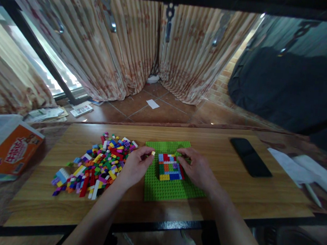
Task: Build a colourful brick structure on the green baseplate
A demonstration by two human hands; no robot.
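My left hand (137, 164) pinches a small pale-yellow toy brick (153, 153) between thumb and fingertips, above the left part of a green studded baseplate (160, 191). On that plate sits a low rectangular block of joined multicoloured bricks (170, 167), with yellow and blue ones along its near edge. My right hand (195, 165) is at the block's right side, thumb and index finger apart, fingertips close to its upper right corner. I see nothing between them. The hand covers part of the plate's right side.
A heap of loose coloured bricks (95, 166) lies left on the wooden table (136, 214). A black phone (249, 157) rests at the right. An orange-and-white box (14, 149) stands off the left edge. White papers (292, 167) lie beyond the right edge.
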